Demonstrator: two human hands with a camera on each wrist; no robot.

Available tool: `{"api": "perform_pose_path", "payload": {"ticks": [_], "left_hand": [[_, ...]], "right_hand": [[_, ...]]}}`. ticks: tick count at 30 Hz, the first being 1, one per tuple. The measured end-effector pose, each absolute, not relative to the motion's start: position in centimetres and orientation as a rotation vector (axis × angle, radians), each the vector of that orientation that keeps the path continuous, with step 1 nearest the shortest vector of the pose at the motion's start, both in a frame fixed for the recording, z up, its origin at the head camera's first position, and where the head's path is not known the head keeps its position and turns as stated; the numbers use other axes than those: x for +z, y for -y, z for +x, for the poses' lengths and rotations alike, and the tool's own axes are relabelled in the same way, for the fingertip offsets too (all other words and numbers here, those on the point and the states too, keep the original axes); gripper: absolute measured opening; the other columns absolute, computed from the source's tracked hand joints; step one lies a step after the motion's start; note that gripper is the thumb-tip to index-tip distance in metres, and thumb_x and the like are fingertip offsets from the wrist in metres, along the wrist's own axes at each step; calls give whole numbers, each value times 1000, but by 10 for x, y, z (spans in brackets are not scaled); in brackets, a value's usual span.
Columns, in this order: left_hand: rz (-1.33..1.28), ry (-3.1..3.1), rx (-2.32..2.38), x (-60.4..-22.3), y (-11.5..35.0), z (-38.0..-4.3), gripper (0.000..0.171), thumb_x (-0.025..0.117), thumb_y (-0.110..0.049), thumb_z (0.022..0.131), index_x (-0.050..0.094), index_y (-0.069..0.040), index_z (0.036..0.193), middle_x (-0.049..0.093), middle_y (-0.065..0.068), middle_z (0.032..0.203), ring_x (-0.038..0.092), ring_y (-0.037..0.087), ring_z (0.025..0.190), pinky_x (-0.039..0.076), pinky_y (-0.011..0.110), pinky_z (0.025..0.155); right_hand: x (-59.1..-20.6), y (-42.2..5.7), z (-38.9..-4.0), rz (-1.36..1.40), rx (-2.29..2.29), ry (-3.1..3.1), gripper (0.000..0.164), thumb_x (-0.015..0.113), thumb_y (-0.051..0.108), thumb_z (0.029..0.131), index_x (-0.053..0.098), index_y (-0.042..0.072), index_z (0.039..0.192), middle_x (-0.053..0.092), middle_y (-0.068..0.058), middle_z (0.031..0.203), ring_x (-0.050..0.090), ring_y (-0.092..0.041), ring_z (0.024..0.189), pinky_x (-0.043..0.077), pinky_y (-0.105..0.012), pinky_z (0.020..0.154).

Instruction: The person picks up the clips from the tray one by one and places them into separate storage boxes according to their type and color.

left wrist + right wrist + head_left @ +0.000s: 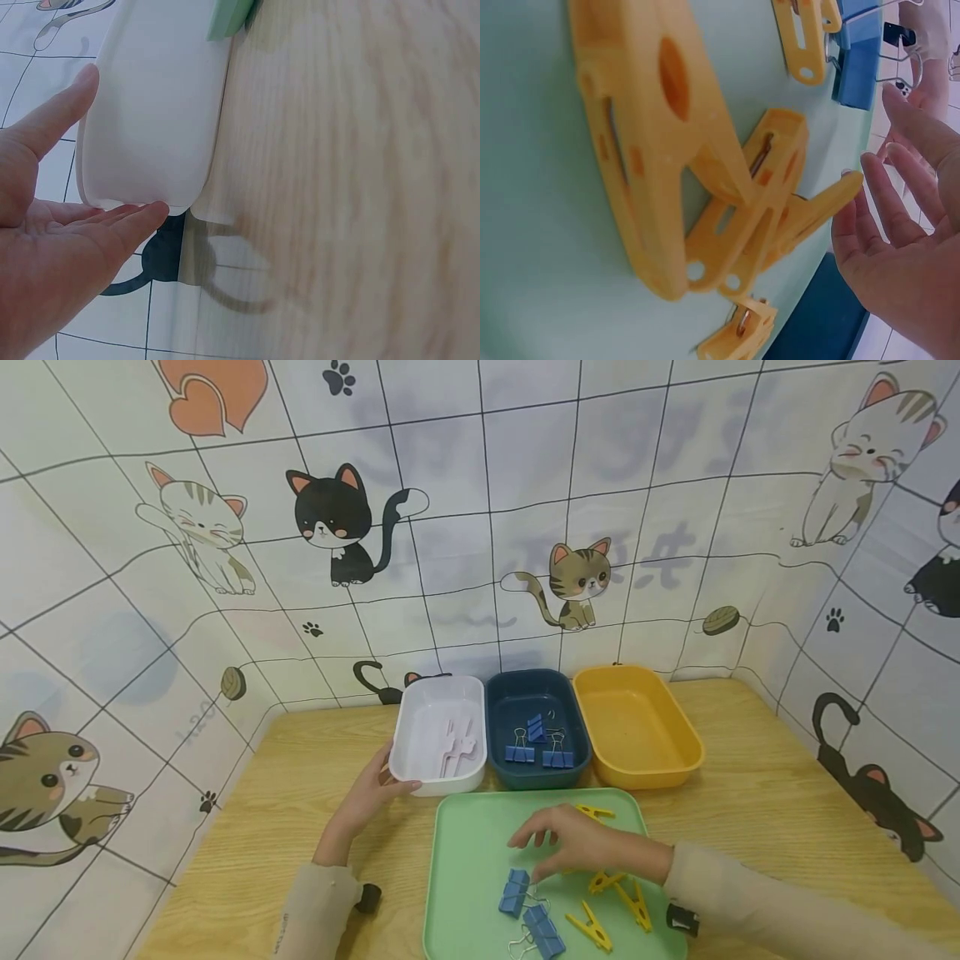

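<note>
My left hand (372, 793) touches the near left side of a white bin (431, 703), thumb and fingers extended along its outer wall. Inside that bin lie slim white pieces (467, 745) of unclear kind. Over the green tray (468, 843), my right hand (573, 841) hovers with parted, lightly bent fingers and nothing between them. Just below its fingertips is a blue binder clip (514, 893), and a second binder clip (543, 932) lies nearer the front. Several yellow clothespins (591, 928) are spread under and around the right hand, seen large in the right wrist view.
A navy bin (534, 687) with several blue binder clips (558, 759) stands beside the white one. At its right is a yellow bin (637, 718). All three line the back of the wooden table (787, 827), before a cat-patterned wall covering (465, 568).
</note>
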State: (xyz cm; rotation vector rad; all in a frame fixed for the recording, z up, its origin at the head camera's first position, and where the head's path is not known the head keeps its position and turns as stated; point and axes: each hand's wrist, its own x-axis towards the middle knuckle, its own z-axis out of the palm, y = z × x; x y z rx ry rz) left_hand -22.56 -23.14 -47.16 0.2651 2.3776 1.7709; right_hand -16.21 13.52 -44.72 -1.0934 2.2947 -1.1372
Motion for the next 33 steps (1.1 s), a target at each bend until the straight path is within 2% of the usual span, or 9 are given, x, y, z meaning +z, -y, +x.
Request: {"api": "perform_pose_path", "payload": {"ticks": [9, 20, 27, 33], "left_hand": [[267, -2366, 1782, -473, 232, -224, 95, 75, -11, 98, 14, -8, 170, 15, 21, 175, 26, 50, 156, 37, 61, 121], [271, -2384, 1767, -471, 231, -225, 94, 75, -11, 98, 14, -8, 170, 17, 21, 175, 25, 50, 156, 36, 61, 121], [256, -2394, 1743, -469, 231, -226, 94, 75, -11, 98, 14, -9, 170, 17, 20, 175, 24, 50, 157, 35, 62, 122], [249, -2395, 1729, -468, 231, -225, 96, 77, -15, 98, 14, -9, 170, 16, 19, 175, 24, 50, 157, 35, 63, 122]], "right_hand": [[-454, -132, -161, -1098, -1086, -2277, 41, 91, 13, 83, 78, 7, 122, 78, -4, 118, 67, -8, 95, 59, -26, 81], [-457, -130, -161, -1072, -1052, -2258, 39, 90, 13, 84, 79, 9, 121, 76, 2, 112, 61, -5, 91, 57, -25, 82], [-460, -126, -163, -1147, -965, -2305, 38, 90, 17, 82, 80, 10, 119, 69, 6, 101, 56, -1, 87, 54, -21, 79], [-466, -123, -165, -1108, -947, -2284, 36, 90, 17, 84, 80, 14, 118, 63, 10, 99, 52, -2, 88, 50, -20, 79]]}}
